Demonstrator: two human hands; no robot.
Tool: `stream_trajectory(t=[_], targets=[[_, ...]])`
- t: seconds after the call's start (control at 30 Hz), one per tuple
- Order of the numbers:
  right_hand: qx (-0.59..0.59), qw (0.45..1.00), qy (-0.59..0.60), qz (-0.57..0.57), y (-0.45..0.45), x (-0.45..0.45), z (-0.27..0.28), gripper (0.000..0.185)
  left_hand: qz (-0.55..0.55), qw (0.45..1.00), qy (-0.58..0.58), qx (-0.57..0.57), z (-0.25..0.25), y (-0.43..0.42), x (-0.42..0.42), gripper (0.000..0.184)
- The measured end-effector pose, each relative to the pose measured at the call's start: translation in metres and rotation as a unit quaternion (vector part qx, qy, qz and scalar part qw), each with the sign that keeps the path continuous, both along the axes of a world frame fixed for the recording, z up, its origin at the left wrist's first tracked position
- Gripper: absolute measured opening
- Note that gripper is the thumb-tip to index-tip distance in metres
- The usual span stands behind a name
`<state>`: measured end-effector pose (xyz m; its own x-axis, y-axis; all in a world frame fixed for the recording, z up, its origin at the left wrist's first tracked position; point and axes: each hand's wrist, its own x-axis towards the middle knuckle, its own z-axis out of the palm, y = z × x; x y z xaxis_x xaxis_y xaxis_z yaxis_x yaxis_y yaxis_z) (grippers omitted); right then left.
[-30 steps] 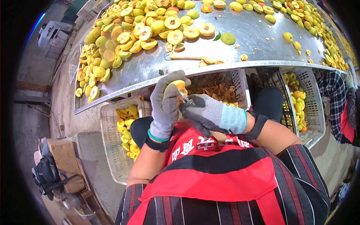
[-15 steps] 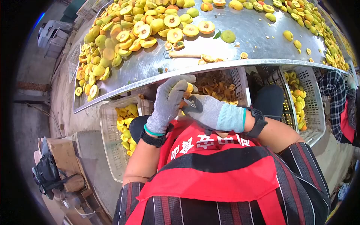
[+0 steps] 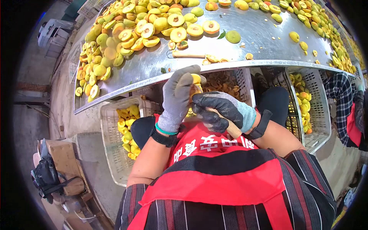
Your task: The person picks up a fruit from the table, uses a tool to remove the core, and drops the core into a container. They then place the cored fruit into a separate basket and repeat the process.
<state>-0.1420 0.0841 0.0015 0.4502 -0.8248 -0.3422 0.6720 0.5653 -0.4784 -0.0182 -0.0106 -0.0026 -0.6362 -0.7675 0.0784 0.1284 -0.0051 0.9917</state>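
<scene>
My left hand (image 3: 176, 99), in a grey glove, is closed around a yellow fruit piece (image 3: 196, 81) in front of my apron, just below the table's front edge. Touching the fruit from the right is my right hand (image 3: 220, 111), in a grey and black glove, its fingers wrapped round a tool with a wooden handle (image 3: 233, 129). The tool's working end is hidden at the fruit. Another wooden-handled tool (image 3: 188, 55) lies on the metal table (image 3: 230, 51), near cut fruit halves (image 3: 178, 34) heaped at the left.
Under the table edge stand a crate of yellow fruit pieces (image 3: 111, 153), a crate of brownish scraps (image 3: 247, 86) and a right-hand fruit crate (image 3: 324, 111). A co-worker's plaid sleeve (image 3: 339, 92) shows at the far right. Boxes with a black bag (image 3: 46, 176) stand lower left.
My right hand has turned, so its black palm side and the wooden handle now show more. My left hand has shifted slightly right with the fruit.
</scene>
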Motion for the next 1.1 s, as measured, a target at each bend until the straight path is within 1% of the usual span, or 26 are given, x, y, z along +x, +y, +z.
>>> stream_trajectory(t=[0.03, 0.07, 0.1, 0.13, 0.17, 0.2, 0.23, 0.3, 0.37, 0.4, 0.43, 0.47, 0.5, 0.57, 0.63, 0.67, 0.7, 0.73, 0.77, 0.8, 0.87, 0.9, 0.93, 0.97, 1.03, 1.1], targets=[[0.001, 1.0, 0.001, 0.001, 0.0, 0.001, -0.005, 0.028, 0.001, 1.0, 0.001, 0.001, -0.006, -0.003, 0.0, 0.045], [-0.126, 0.983, 0.133, -0.02, 0.0, 0.001, -0.01, 0.028, -0.027, 0.999, -0.032, -0.033, -0.016, -0.009, 0.002, 0.044], [-0.249, 0.932, 0.26, -0.042, 0.0, 0.001, -0.013, 0.029, -0.057, 0.994, -0.066, -0.067, -0.021, -0.012, 0.003, 0.043], [-0.248, 0.932, 0.26, -0.043, 0.0, 0.0, -0.013, 0.029, -0.042, 0.995, -0.059, -0.07, -0.015, -0.007, 0.001, 0.043], [-0.156, 0.98, 0.122, -0.021, 0.001, -0.002, -0.012, 0.028, -0.042, 0.995, -0.059, -0.069, -0.014, -0.005, 0.0, 0.043], [-0.06, 0.998, -0.021, 0.001, 0.002, -0.003, -0.01, 0.027, -0.023, 0.998, -0.018, -0.054, -0.013, -0.003, -0.002, 0.043], [0.038, 0.986, -0.164, 0.023, 0.003, -0.005, -0.007, 0.027, -0.005, 0.999, 0.024, -0.039, -0.012, -0.001, -0.003, 0.043], [0.075, 0.986, -0.148, 0.008, 0.005, -0.003, -0.001, 0.026, 0.007, 0.999, 0.044, -0.01, -0.012, 0.003, -0.004, 0.041], [0.047, 0.994, -0.092, -0.023, 0.004, 0.003, -0.003, 0.025, 0.02, 0.997, 0.067, 0.018, -0.013, 0.004, -0.007, 0.038], [0.03, 0.998, -0.027, -0.037, 0.003, 0.005, -0.003, 0.026, 0.034, 0.998, 0.046, 0.018, -0.016, 0.005, -0.006, 0.041], [0.03, 0.999, -0.027, -0.036, 0.002, 0.007, -0.002, 0.026, 0.047, 0.998, 0.025, 0.016, -0.019, 0.005, -0.007, 0.044], [-0.042, 0.993, 0.102, -0.046, 0.0, 0.01, 0.0, 0.025, 0.087, 0.994, 0.059, 0.002, -0.024, 0.006, -0.011, 0.041], [-0.112, 0.965, 0.229, -0.056, 0.0, 0.013, 0.001, 0.025, 0.087, 0.994, 0.058, 0.003, -0.028, 0.006, -0.011, 0.041], [-0.116, 0.958, 0.255, -0.058, 0.001, 0.014, 0.001, 0.026, 0.092, 0.989, 0.092, 0.071, -0.032, 0.005, -0.014, 0.043], [-0.133, 0.916, 0.374, -0.057, 0.003, 0.018, 0.004, 0.027, 0.092, 0.986, 0.105, 0.089, -0.032, 0.007, -0.016, 0.044], [-0.134, 0.9, 0.411, -0.061, 0.003, 0.018, 0.005, 0.028, 0.093, 0.983, 0.117, 0.108, -0.032, 0.009, -0.016, 0.046], [-0.134, 0.9, 0.411, -0.061, 0.002, 0.018, -0.006, 0.028, 0.096, 0.979, 0.13, 0.125, -0.031, 0.009, -0.016, 0.047], [-0.26, 0.804, 0.515, -0.141, -0.002, 0.02, -0.017, 0.027, 0.096, 0.979, 0.13, 0.125, -0.03, 0.009, -0.016, 0.047], [-0.376, 0.675, 0.598, -0.215, -0.003, 0.021, -0.025, 0.027, 0.096, 0.963, 0.153, 0.201, -0.027, 0.008, -0.017, 0.05], [-0.376, 0.675, 0.597, -0.216, 0.002, 0.016, -0.03, 0.027, 0.096, 0.94, 0.175, 0.276, -0.026, 0.008, -0.017, 0.052], [-0.352, 0.646, 0.675, -0.05, 0.013, 0.004, -0.016, 0.027, 0.095, 0.931, 0.183, 0.301, -0.031, -0.003, -0.013, 0.053], [-0.352, 0.647, 0.675, -0.05, 0.015, 0.0, -0.016, 0.027, 0.094, 0.921, 0.191, 0.327, -0.032, -0.008, -0.009, 0.055], [-0.3, 0.642, 0.705, -0.005, 0.016, -0.003, -0.017, 0.028, 0.09, 0.929, 0.185, 0.306, -0.029, -0.011, -0.006, 0.056], [-0.246, 0.635, 0.731, 0.04, 0.019, -0.007, -0.018, 0.029, 0.136, 0.929, 0.174, 0.297, -0.019, -0.009, -0.007, 0.055], [-0.243, 0.62, 0.744, 0.056, 0.024, -0.016, -0.032, 0.03, 0.057, 0.931, 0.204, 0.297, -0.023, -0.019, 0.006, 0.053], [-0.244, 0.615, 0.748, 0.047, 0.027, -0.024, -0.038, 0.029, 0.114, 0.972, 0.131, 0.155, -0.014, -0.023, 0.041, 0.042]])
